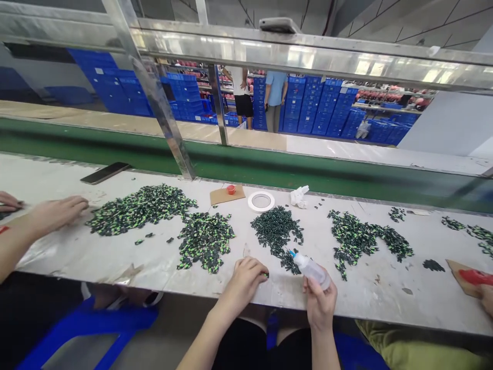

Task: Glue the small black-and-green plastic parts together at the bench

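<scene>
Right hand [320, 304] closed around a small squeeze bottle [313, 268], clear plastic with a blue tip. Bottle held tilted, long axis running from lower right to upper left, tip pointing up and to the left toward the dark pile of small parts [278, 231] in the middle of the workbench [77, 252]. Tip just beside the lower end of this pile, not clearly touching it.

Left hand [243, 281] curled, fingertips pinched on one small green-and-black part [265, 275] at the near edge of the bench; hard to see more than a bit of green. This part lying to the left of the bottle tip and a little lower, near but apart. So the gap between nozzle and pinched part mostly sideways, with the left hand nearer to the part and the right hand nearer to the dark pile.

Further left, a bigger green-and-black pile [206, 239], near the left hand. Behind the piles, a roll of tape [261, 201] and a piece of cardboard with a red cap [230, 189] on it. At far left, hand of another person [57, 213] resting beside a third pile [142, 208].
</scene>
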A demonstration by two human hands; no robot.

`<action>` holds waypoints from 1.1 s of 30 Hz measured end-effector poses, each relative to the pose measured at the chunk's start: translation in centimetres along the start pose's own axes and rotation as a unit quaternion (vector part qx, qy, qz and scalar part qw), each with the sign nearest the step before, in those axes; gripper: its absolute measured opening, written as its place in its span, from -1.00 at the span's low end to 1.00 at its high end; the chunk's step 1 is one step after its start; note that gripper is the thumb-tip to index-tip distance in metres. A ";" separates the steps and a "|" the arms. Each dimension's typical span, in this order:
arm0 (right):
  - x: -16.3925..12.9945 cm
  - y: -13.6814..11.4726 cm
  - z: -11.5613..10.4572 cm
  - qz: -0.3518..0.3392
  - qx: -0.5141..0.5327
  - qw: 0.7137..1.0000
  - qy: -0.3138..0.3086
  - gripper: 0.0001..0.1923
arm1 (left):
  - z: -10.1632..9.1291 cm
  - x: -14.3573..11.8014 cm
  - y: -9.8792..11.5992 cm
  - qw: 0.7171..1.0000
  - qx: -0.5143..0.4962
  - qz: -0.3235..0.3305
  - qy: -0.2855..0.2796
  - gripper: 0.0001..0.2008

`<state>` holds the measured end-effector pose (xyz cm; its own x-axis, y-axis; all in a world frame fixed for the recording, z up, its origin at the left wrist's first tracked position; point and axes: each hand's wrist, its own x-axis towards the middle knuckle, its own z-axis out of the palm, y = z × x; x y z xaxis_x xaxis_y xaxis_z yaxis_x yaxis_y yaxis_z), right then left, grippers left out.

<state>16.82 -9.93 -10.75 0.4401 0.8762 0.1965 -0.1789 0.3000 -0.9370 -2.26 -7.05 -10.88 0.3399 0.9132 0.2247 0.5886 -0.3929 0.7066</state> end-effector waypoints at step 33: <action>-1.4 -0.7 1.7 -0.026 -0.328 0.944 -0.021 -0.59 | 0.8 0.0 -0.9 0.980 -0.156 -0.075 0.097 -0.92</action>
<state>14.85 -10.75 -9.93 0.3961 0.8850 0.2446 0.4316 0.0556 -0.9003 -2.22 -6.84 -12.00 0.1025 0.9733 0.2055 0.3578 -0.2288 0.9053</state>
